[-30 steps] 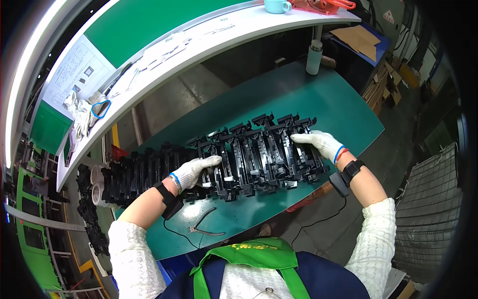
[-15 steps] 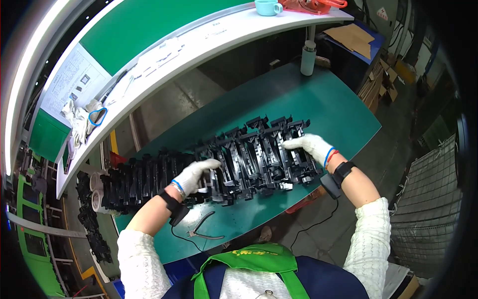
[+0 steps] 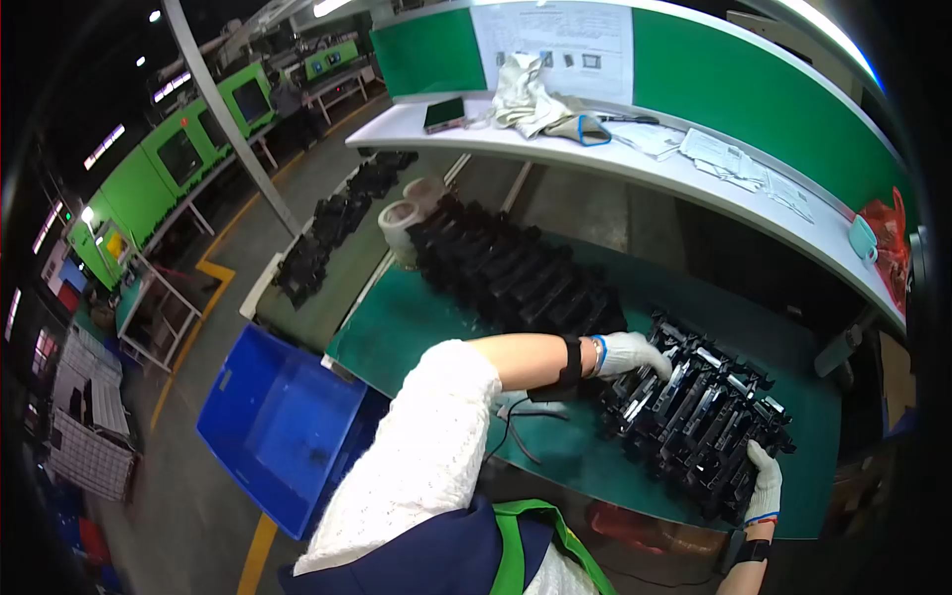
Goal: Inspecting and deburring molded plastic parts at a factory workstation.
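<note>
Black plastic frames (image 3: 699, 412) sit bunched in a row on the green bench (image 3: 416, 322). Your left hand (image 3: 630, 354) clamps one end of it, your right hand (image 3: 764, 486) the other. Row gathered, not lifted; a longer black stack (image 3: 516, 268) waits just beside.

Black plastic parts (image 3: 694, 407) are set on a green worktop (image 3: 416, 327); white gloves (image 3: 630, 352) are worn; a blue bin (image 3: 278, 426) is seen.
</note>
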Tool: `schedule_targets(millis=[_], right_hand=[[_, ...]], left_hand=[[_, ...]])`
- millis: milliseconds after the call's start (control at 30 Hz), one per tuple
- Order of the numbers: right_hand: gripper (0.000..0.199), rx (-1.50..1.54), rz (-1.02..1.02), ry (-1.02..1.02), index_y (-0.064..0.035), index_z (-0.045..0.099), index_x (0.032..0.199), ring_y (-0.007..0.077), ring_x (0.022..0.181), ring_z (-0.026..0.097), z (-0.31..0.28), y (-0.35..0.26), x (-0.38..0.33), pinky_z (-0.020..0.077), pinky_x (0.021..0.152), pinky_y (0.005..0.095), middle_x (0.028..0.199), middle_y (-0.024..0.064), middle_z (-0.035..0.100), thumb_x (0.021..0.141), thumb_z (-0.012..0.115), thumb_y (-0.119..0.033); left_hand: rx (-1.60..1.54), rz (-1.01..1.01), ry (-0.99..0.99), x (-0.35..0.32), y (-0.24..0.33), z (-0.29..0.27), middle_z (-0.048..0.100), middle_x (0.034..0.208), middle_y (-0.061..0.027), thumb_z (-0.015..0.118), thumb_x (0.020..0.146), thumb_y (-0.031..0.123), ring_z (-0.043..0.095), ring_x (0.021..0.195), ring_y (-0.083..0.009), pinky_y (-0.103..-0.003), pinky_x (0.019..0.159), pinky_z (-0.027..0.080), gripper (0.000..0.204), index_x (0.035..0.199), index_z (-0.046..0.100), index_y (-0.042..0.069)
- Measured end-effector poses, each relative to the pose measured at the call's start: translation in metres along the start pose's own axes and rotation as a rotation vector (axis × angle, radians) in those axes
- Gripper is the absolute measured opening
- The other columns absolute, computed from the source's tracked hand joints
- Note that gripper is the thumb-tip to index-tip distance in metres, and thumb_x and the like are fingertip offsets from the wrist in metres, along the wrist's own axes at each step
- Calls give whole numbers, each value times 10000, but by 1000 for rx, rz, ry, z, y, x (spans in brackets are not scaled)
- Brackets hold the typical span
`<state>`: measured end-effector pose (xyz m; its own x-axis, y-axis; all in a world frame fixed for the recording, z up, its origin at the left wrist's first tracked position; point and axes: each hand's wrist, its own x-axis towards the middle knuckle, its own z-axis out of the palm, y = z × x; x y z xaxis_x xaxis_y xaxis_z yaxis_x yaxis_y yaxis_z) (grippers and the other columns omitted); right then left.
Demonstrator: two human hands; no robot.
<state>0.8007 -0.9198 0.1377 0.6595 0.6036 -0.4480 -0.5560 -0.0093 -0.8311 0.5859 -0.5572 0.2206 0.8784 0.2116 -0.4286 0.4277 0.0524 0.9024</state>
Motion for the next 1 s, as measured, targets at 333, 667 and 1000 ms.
schedule_targets(millis=[333, 667, 1000], right_hand=[[343, 23, -189, -34, 63, 673, 1286, 321, 950, 790, 70, -9, -91, 691, 815, 441, 1149, 199, 774, 994, 669, -116], [456, 59, -262, 154, 17, 616, 1387, 253, 1132, 723, 196, -4, -175, 583, 1034, 399, 1256, 125, 730, 943, 685, -62], [500, -19, -47, 778, -32, 847, 1046, 151, 839, 743, 233, 22, -238, 571, 802, 325, 930, 82, 817, 771, 928, -441]], left_hand=[[64, 136, -86, -56, 11, -30, 765, 852, -84, 853, 748, 352, 730, 727, -173, -291, 659, 580, 367, 866, 792, 10], [99, 53, -260, -66, -11, -68, 759, 959, -68, 868, 777, 424, 689, 826, -163, -319, 755, 567, 511, 1094, 785, 31], [-6, -215, -846, 56, 63, -58, 722, 1281, -161, 703, 830, 53, 739, 1103, -346, -514, 983, 638, 638, 1451, 567, -2]])
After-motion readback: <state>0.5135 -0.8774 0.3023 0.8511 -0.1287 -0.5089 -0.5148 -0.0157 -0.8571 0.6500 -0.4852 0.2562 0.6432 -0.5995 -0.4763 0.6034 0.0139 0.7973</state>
